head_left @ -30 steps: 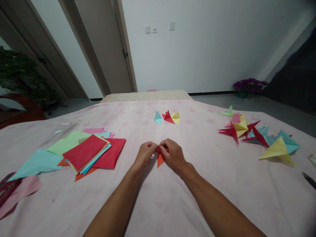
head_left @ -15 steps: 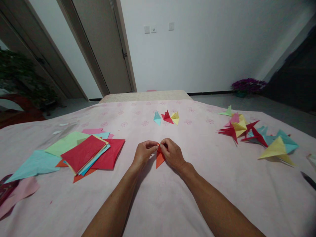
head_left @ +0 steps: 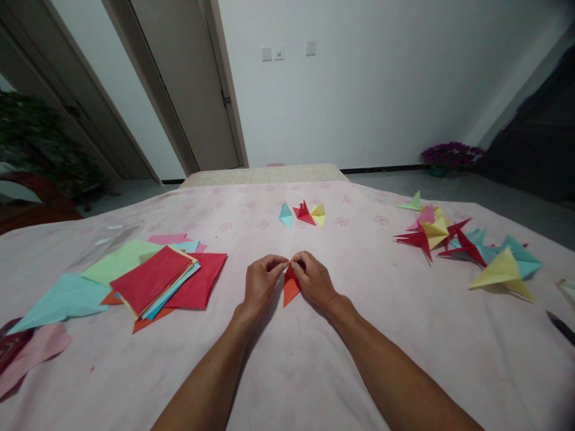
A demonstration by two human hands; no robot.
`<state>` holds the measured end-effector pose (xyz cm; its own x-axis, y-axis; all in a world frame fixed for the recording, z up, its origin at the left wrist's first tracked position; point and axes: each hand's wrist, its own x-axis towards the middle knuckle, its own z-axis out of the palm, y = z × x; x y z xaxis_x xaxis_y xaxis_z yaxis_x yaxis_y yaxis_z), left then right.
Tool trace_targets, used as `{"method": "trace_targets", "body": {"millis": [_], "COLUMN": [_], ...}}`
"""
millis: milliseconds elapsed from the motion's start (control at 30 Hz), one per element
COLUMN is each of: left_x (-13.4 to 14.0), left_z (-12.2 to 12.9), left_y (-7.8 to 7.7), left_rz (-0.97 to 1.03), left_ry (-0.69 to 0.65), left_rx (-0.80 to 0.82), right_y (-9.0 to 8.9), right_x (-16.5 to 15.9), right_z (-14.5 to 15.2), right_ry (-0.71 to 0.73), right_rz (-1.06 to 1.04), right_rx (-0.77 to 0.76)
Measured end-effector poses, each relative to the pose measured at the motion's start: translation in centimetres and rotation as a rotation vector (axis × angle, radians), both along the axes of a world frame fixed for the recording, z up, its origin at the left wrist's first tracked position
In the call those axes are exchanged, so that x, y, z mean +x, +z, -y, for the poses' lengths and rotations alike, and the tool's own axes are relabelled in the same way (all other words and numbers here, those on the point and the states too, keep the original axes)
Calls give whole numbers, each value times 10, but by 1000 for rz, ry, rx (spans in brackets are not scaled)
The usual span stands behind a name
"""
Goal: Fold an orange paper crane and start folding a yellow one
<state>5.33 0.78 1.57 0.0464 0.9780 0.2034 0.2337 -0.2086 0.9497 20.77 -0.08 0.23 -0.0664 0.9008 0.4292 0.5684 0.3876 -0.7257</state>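
Far left of table [head_left: 274, 377]: pink paper [head_left: 42, 353], a light-blue sheet [head_left: 67, 299] and a light-green sheet [head_left: 114, 260], the last partly under a stack of red-topped paper [head_left: 155, 281]. Stack is flat and unfolded as far as it shows, so plenty of stock left.

Centre: left hand [head_left: 261, 280] has thumb and forefinger pinched at the top tip of an orange folded paper [head_left: 291, 290]. Orange piece is between the hands, point toward the wearer, partly folded; I'd call it mid-fold. Tip detail too small to read.

Beyond it, three small folded birds: light-blue [head_left: 286, 216], red [head_left: 304, 214], yellow [head_left: 319, 215]. They look done.

Right hand [head_left: 313, 276] grips the orange piece's upper right edge, fingers closed.

Far right: a loose pile of larger folded birds [head_left: 469, 248], mixed colours, apparently finished.
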Motion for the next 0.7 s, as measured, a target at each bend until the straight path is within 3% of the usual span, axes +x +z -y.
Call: {"method": "trace_targets", "body": {"millis": [400, 700], "left_x": [-6, -8], "left_z": [2, 2], "left_y": [-10, -11], "left_rz": [-248, -251], "left_ry": [35, -6], "left_rx": [300, 413], "right_y": [1, 1], "right_x": [0, 0], "right_z": [0, 0], "right_ry": [9, 24], "right_rz": [-6, -14], "right_rx": [-11, -7]}}
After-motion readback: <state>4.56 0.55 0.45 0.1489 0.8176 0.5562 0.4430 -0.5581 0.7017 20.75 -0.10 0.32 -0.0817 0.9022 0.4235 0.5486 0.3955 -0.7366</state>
